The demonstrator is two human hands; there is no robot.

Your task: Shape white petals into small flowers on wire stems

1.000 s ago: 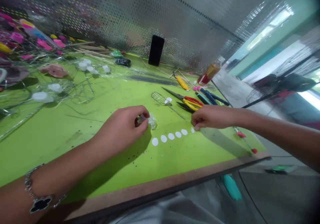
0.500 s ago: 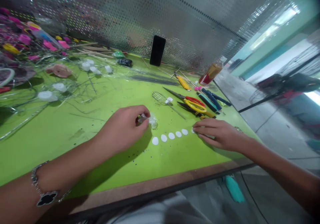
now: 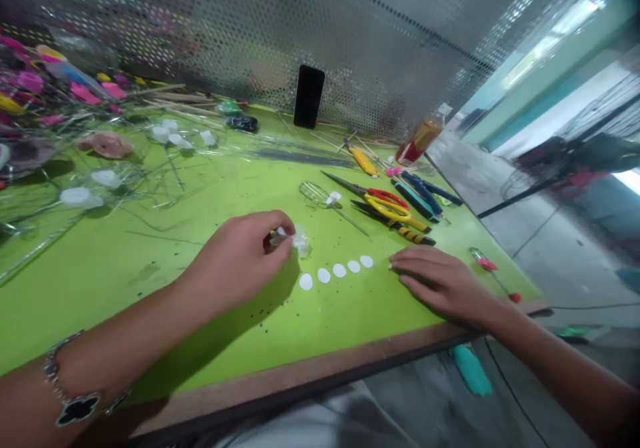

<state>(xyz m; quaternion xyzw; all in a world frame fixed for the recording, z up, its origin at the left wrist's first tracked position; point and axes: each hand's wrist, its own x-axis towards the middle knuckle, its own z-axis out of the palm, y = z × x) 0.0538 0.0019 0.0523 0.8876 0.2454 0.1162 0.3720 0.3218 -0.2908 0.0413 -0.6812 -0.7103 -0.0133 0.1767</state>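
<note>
My left hand (image 3: 245,251) is closed, thumb and forefinger pinching a small crumpled clear plastic bag (image 3: 301,241) just above the green tabletop. To the right of it, several flat white discs (image 3: 339,271) lie in a slanting row. Past the row's right end, my right hand (image 3: 433,278) rests low on the table, fingers close together. A sliver of a white disc shows at its fingertips; the hand hides the rest. Behind the row is a small wire whisk-shaped piece (image 3: 316,195) with a white bit on its stem.
Red-and-yellow scissors (image 3: 383,201), pliers (image 3: 425,191) and a yellow cutter (image 3: 364,161) lie at back right near a bottle (image 3: 420,141). A phone (image 3: 309,97) leans against the perforated metal panel. Wire, white pieces and pink scraps (image 3: 85,93) crowd the left. The wooden table edge (image 3: 300,375) runs in front.
My right hand has shifted slightly right and down, and the disc under its fingertips has left the end of the row. My left hand keeps hold of the plastic bag. The view has shifted slightly.
</note>
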